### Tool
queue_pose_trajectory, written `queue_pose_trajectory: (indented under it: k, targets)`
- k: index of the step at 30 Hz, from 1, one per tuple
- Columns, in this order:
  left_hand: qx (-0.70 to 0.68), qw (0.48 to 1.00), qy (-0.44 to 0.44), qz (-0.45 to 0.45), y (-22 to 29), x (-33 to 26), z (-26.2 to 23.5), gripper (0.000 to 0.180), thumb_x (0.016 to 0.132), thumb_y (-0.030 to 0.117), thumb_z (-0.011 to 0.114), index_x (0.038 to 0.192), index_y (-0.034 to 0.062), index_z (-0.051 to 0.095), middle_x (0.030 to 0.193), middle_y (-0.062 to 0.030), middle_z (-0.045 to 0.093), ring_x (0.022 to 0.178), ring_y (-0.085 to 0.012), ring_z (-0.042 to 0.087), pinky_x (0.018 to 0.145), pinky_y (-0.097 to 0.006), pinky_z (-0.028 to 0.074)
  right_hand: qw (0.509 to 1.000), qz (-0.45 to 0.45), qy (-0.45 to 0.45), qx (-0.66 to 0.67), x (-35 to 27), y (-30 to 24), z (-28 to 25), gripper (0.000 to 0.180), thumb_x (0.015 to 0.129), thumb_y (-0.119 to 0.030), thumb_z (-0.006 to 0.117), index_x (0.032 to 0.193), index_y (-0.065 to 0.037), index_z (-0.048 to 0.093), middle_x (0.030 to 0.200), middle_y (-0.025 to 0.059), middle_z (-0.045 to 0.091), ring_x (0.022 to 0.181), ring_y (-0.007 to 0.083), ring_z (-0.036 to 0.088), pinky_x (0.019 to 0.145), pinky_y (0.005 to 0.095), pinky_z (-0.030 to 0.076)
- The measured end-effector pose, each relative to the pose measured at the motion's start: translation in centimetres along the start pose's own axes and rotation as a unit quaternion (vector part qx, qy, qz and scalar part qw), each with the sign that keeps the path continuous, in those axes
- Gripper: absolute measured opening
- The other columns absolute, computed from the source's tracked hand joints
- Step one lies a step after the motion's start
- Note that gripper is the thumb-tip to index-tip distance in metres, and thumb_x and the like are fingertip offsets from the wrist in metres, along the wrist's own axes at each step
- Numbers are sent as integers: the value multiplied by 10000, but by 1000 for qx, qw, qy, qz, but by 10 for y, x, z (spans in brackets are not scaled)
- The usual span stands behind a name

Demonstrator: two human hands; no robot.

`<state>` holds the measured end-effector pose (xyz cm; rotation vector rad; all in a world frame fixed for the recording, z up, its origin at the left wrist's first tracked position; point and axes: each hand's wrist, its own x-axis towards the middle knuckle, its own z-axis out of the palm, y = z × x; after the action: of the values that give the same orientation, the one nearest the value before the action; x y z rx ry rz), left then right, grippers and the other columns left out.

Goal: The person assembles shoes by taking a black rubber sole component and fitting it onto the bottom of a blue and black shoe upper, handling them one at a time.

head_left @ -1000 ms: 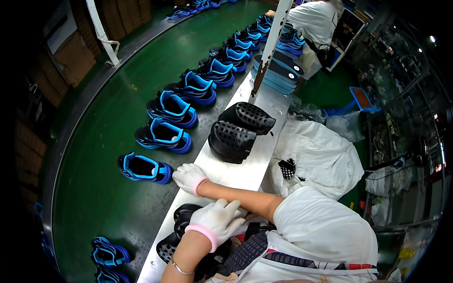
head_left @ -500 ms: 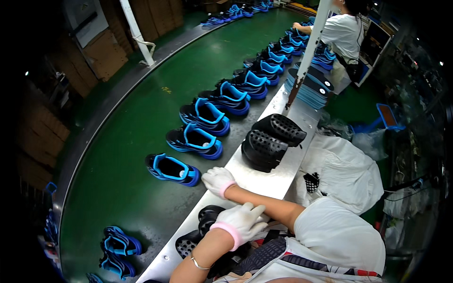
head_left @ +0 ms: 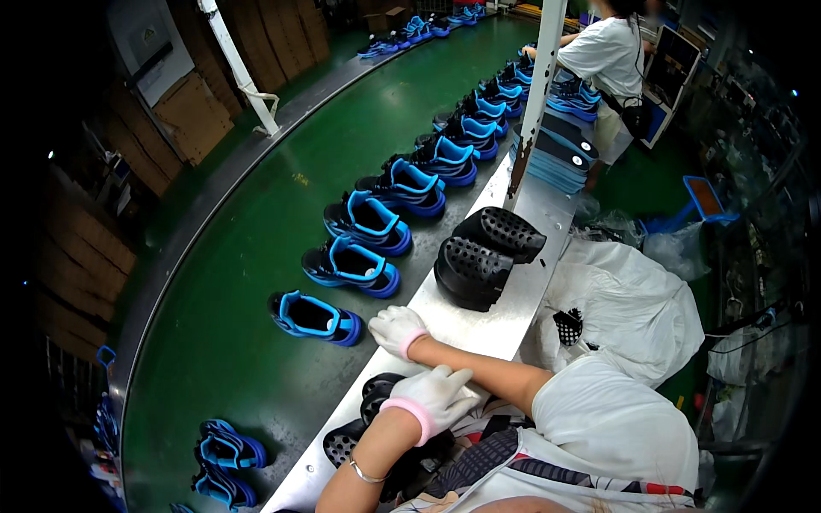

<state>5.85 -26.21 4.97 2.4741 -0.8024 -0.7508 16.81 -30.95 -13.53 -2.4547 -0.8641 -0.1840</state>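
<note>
My right hand (head_left: 396,332), in a white glove with a pink cuff, rests at the edge of the metal bench (head_left: 453,335) with its fingers curled in; nothing shows in it. Just left of it stands a black and blue sneaker (head_left: 349,329) on the green table (head_left: 239,291), not touched. My left hand (head_left: 432,398), gloved alike, lies over or against my right forearm, fingers stretched toward the right and holding nothing visible. Under and beside it are black clog-like pieces (head_left: 342,442) with holes, partly hidden by the glove and arm.
More sneakers (head_left: 406,192) line the table's bench side; others (head_left: 224,466) stand at the lower left. A pair of perforated black clog-like pieces (head_left: 475,272), a white post (head_left: 537,103) and stacked insoles (head_left: 552,162) are on the bench. A white sack (head_left: 633,299) lies right, a co-worker (head_left: 603,56) beyond.
The whole view has shifted slightly. My hands stay nearly in place, the left fingers a little closer together. The co-worker's reaching arm has drawn back somewhat.
</note>
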Motion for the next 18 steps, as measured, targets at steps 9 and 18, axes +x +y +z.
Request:
queue_pose_trajectory:
  k: [9,18]
  targets:
    - [-10,999,47,23,-4,-9,10,454,905,382,568,1265,105,561,1023,-193,635,920,-372,636,788,-425,516,998,12,-56,-8,1,-9,-2,214,905,-258,502,843,-107,640,893,109,666,908,286,630,827,400,488]
    - [2,999,47,26,-4,-8,10,434,930,428,514,1235,120,547,1063,-198,621,932,-360,650,780,-445,518,999,19,-50,-10,1,-6,2,185,879,-277,528,870,-136,646,872,79,649,884,278,610,797,405,477]
